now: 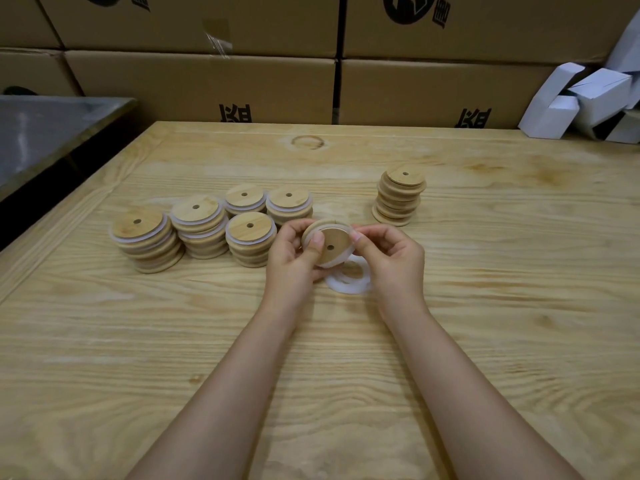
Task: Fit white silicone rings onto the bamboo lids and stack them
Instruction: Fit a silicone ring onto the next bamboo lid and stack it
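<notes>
I hold one bamboo lid (332,242) tilted toward me above the table, its centre hole showing. My left hand (294,251) grips its left edge with the thumb on the face. My right hand (389,256) pinches a white silicone ring at the lid's right rim. Loose white rings (348,282) lie on the wood just under my hands. Several stacks of lids with white rings (201,223) stand to the left. A stack of bare lids (398,197) stands to the right.
The wooden table (485,306) stretches wide around my arms. Brown cardboard boxes (207,84) wall off the back. Folded white cartons (581,102) pile at the back right. A grey metal surface (45,133) lies beyond the table's left edge.
</notes>
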The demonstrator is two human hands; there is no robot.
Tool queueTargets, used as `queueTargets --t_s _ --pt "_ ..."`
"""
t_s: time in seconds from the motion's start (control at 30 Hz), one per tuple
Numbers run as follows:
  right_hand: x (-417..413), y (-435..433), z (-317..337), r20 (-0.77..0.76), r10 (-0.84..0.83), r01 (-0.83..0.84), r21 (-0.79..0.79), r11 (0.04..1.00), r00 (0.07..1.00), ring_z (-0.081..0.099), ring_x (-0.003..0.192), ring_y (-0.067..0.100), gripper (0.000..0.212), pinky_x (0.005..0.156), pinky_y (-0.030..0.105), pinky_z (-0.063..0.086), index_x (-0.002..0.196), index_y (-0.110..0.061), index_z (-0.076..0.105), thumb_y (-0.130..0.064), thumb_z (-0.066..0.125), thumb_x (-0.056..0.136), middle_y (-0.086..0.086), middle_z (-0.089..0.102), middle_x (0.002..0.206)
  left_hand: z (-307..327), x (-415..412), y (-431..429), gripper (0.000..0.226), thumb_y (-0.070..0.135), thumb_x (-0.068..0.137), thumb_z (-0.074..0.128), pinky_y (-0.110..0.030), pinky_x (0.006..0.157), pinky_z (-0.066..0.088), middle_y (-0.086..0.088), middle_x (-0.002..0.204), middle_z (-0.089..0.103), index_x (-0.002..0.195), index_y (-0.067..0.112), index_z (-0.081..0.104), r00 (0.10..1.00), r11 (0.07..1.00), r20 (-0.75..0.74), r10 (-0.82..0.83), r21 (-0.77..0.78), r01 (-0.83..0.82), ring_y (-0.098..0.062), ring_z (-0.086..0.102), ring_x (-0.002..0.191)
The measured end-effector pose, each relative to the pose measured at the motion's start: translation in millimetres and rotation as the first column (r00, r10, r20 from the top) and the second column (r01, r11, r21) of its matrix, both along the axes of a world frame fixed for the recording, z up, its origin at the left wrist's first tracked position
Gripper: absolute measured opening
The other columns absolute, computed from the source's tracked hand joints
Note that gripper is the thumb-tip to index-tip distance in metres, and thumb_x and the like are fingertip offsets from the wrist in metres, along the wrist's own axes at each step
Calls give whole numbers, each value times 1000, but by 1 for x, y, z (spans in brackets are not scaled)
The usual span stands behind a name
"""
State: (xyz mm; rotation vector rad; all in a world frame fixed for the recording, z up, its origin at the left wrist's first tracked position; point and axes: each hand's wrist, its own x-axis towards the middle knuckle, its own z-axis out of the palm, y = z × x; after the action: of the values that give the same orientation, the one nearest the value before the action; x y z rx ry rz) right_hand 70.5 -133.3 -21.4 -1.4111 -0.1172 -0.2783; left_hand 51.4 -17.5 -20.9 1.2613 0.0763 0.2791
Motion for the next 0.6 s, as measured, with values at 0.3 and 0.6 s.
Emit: queueTargets --t_s 0.3,0.6 --pt "-5 1 4 106 -20 37 -162 986 994 60 69 1 21 68 16 48 76 -22 64 -2 66 84 -9 65 73 -6 -1 -2 25 14 83 69 -21 71 52 13 86 68 89 37 61 976 894 190 109 410 -180 -4 64 81" --pt "-5 7 0 98 -62 81 -201 976 993 63 72 5 23 71 24 53 76 -25 61 -4 67 83 -8 67 78 -8 3 -1 30 6 84 66 -23 74 52 10 85 67 86 35 58 965 903 162 208 347 -252 -6 64 79"
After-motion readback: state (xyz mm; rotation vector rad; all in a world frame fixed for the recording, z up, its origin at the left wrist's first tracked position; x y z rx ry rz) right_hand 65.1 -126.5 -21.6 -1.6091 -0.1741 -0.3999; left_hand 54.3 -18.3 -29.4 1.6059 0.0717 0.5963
